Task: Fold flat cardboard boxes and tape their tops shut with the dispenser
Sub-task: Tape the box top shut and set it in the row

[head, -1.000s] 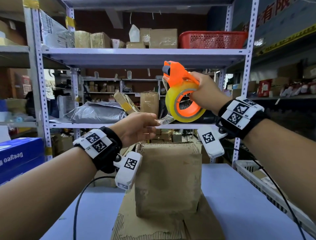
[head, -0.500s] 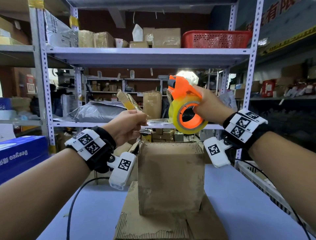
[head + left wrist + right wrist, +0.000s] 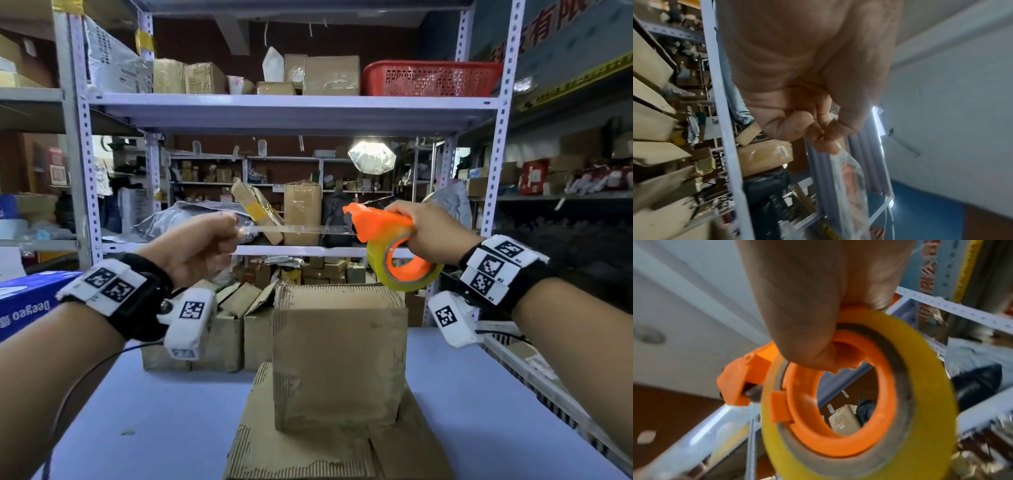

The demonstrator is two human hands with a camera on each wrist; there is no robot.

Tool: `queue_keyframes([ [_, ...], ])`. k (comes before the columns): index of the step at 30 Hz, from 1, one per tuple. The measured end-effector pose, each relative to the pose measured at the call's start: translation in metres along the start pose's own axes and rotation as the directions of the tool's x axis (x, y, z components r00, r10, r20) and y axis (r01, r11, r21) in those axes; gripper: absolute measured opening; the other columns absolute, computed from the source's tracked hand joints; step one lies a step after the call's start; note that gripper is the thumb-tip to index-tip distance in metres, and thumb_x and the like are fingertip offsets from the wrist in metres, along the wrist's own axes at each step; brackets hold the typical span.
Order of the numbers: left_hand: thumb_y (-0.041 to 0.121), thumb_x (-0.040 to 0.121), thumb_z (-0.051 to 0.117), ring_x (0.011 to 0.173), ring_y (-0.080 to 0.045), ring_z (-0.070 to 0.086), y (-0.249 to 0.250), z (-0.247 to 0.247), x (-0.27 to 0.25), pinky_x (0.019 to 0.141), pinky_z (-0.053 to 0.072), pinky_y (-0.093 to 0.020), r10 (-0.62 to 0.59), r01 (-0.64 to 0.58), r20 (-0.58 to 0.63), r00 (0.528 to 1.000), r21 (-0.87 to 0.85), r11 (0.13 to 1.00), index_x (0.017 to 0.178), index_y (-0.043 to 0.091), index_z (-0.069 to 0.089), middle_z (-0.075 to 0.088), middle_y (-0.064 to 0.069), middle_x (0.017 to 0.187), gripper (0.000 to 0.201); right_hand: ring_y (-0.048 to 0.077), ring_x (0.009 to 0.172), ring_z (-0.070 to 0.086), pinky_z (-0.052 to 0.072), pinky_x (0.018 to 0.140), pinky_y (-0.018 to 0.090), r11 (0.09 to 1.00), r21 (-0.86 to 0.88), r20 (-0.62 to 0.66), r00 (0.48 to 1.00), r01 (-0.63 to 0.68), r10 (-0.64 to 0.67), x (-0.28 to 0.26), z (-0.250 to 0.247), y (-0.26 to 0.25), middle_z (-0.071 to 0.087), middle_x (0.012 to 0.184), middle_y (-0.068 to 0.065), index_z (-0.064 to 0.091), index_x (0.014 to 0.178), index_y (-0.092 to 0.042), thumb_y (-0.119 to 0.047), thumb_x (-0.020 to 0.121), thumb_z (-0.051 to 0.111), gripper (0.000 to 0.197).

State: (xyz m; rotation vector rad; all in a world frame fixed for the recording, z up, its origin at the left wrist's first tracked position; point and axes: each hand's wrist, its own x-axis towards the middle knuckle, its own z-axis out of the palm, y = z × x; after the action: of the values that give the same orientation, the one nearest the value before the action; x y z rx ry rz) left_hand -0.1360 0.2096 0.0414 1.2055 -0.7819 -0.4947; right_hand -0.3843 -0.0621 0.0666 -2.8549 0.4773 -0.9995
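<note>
Metal shelving (image 3: 294,109) crowded with cartons and a red basket (image 3: 431,78) fills the wall ahead of you, and below it lies the pale blue worktop (image 3: 164,411). On that worktop, a folded cardboard box (image 3: 339,356) stands upright on a flat sheet of cardboard (image 3: 308,452), directly under your raised hands. More open boxes (image 3: 226,329) sit behind it to the left. Your right hand (image 3: 431,231) has its fingers hooked through the core of the orange dispenser (image 3: 380,222), which carries a yellow tape roll (image 3: 404,277) above the box's right edge. Your left hand (image 3: 198,246) pinches the free end of the clear tape strip (image 3: 301,229) between thumb and fingertips (image 3: 826,144), and the strip runs taut and level to the dispenser.
</note>
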Motion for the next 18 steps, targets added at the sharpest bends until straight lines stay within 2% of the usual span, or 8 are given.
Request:
queue_keyframes([
  [3,0.011,0.085,0.058,0.05,-0.007,0.042,-0.015,-0.001,-0.003,0.037,0.038,-0.018,-0.085,0.085,0.059,0.995,-0.006,0.996,0.088,0.019,0.053,0.055,0.003,0.069,0.01,0.023,0.088,0.065,0.055,0.078,0.045,1.0,0.0,0.016,1.0,0.003,-0.003,-0.001,0.006,-0.002,0.07,0.097,-0.001,0.06,0.113,-0.032,0.004,0.079,0.057,0.05],
  [5,0.021,0.091,0.059,0.05,-0.007,0.041,-0.026,0.002,-0.004,0.039,0.037,-0.017,-0.123,0.122,0.07,0.99,0.026,0.992,0.094,0.019,0.058,0.057,0.001,0.075,0.004,0.019,0.084,0.065,0.055,0.078,0.042,1.0,-0.013,0.033,0.999,0.017,-0.017,0.001,0.011,-0.005,0.07,0.097,0.0,0.059,0.111,-0.035,0.002,0.08,0.056,0.049],
  [7,0.027,0.095,0.064,0.053,-0.007,0.042,-0.036,-0.001,-0.003,0.04,0.037,-0.016,-0.143,0.134,0.067,0.988,0.118,0.984,0.1,0.017,0.061,0.057,0.001,0.077,0.012,0.018,0.083,0.065,0.055,0.077,0.041,0.999,-0.048,0.063,0.998,0.011,-0.008,0.001,0.014,-0.006,0.07,0.096,-0.001,0.06,0.112,-0.036,0.0,0.08,0.056,0.049],
  [9,0.024,0.093,0.07,0.053,-0.007,0.042,-0.046,-0.006,-0.003,0.041,0.035,-0.018,-0.141,0.13,0.055,0.988,0.179,0.975,0.091,0.018,0.06,0.056,0.004,0.071,0.012,0.018,0.083,0.064,0.055,0.077,0.04,0.996,-0.085,0.089,0.996,0.003,0.004,0.002,0.013,-0.005,0.069,0.093,-0.005,0.062,0.115,-0.035,-0.001,0.079,0.058,0.05],
  [12,0.02,0.091,0.072,0.052,-0.008,0.04,-0.064,-0.008,-0.008,0.042,0.036,-0.02,-0.177,0.167,0.039,0.983,0.188,0.968,0.079,0.023,0.053,0.053,0.006,0.068,0.023,0.009,0.078,0.06,0.051,0.069,0.033,0.992,-0.122,0.124,0.992,0.017,-0.002,0.004,0.012,-0.009,0.064,0.084,-0.014,0.062,0.115,-0.036,-0.002,0.079,0.057,0.05],
  [15,0.017,0.092,0.07,0.049,-0.008,0.038,-0.084,-0.006,-0.017,0.04,0.035,-0.018,-0.239,0.229,0.048,0.97,0.152,0.961,0.078,0.022,0.052,0.048,0.004,0.069,0.023,0.005,0.075,0.056,0.043,0.061,0.028,0.989,-0.144,0.137,0.99,0.044,-0.024,0.006,0.013,-0.015,0.061,0.081,-0.018,0.062,0.115,-0.037,-0.003,0.08,0.057,0.049],
  [18,0.017,0.091,0.069,0.048,-0.007,0.036,-0.103,-0.004,-0.025,0.04,0.031,-0.018,-0.283,0.276,0.067,0.957,0.101,0.956,0.08,0.021,0.051,0.049,0.004,0.067,0.022,0.003,0.072,0.056,0.039,0.055,0.024,0.986,-0.157,0.142,0.99,0.049,-0.027,0.006,0.015,-0.017,0.06,0.08,-0.017,0.061,0.115,-0.037,-0.004,0.081,0.057,0.048],
])
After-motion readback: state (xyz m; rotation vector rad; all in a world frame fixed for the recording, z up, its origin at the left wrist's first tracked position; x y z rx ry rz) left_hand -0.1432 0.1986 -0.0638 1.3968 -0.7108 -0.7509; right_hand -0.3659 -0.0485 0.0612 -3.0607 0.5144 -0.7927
